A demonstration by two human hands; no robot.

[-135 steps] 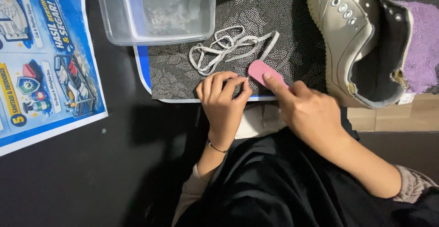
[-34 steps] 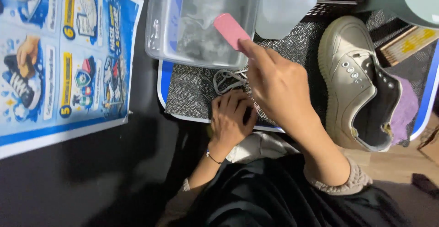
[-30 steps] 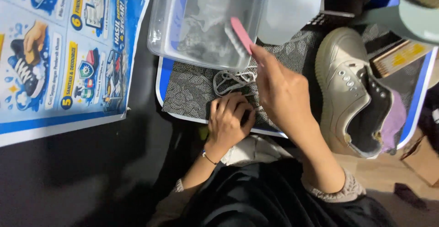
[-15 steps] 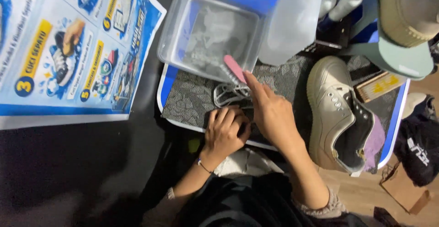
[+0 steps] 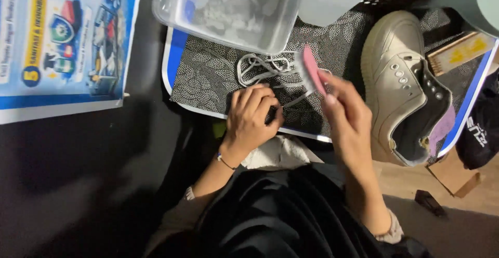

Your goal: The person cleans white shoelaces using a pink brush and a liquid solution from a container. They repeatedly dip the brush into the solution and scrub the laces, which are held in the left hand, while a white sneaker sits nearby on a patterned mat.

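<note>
Pink brush (image 5: 313,71) now over laces (image 5: 265,65), beside blue poster (image 5: 57,40)

So there was one beige sneaker (image 5: 397,81), one white shoelace (image 5: 265,67), one pink brush (image 5: 313,71), one clear plastic tub (image 5: 228,6), one patterned mat (image 5: 208,76), one poster (image 5: 62,34), and two hands: left hand (image 5: 254,117), right hand (image 5: 351,117).

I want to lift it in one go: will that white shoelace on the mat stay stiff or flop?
Probably floppy: the white shoelace lies in loose loops on the patterned mat. Likely light, and apt to trail or snag, since the left hand pins one end.
</note>
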